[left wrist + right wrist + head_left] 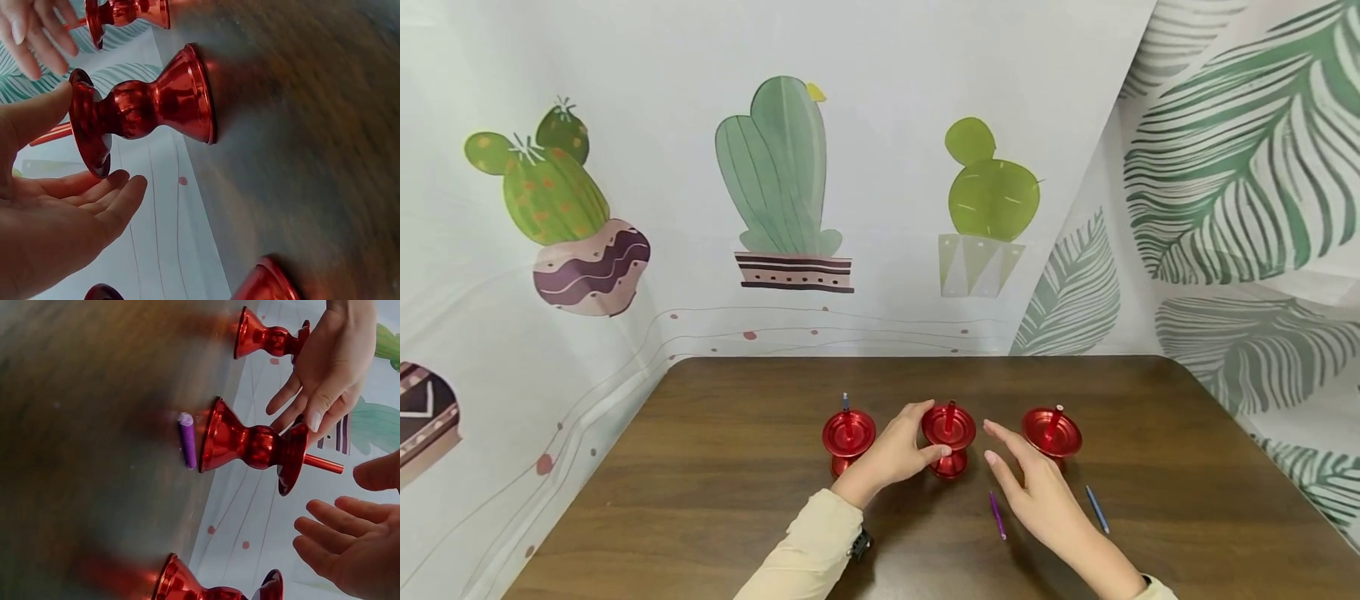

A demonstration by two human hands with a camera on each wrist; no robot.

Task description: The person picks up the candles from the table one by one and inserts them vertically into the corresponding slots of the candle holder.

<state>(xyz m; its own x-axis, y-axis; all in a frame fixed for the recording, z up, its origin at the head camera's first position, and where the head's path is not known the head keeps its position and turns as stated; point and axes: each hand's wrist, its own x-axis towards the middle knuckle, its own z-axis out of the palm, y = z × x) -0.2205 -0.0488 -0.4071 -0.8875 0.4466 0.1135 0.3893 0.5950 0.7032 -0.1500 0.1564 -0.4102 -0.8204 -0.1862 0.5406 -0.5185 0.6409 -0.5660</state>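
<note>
A shiny red candle holder (957,462) stands upright on the table in the middle of three. My left hand (897,447) holds its dish at the rim, thumb on the near side and fingers round the far side, as the left wrist view shows. A bare red tube (324,464) rises from that dish. To its right my right hand (1039,489) hovers with fingers spread, touching nothing. A purple candle (997,517) lies between the middle holder and my right hand.
The left red candle holder (831,435) carries a slim blue candle (846,402) in its tube. Another red candle holder (1070,435) stands behind my right hand, partly hidden. A blue candle (1097,510) lies right of that hand. A cactus-print cloth (880,167) hangs behind the wooden table (700,483).
</note>
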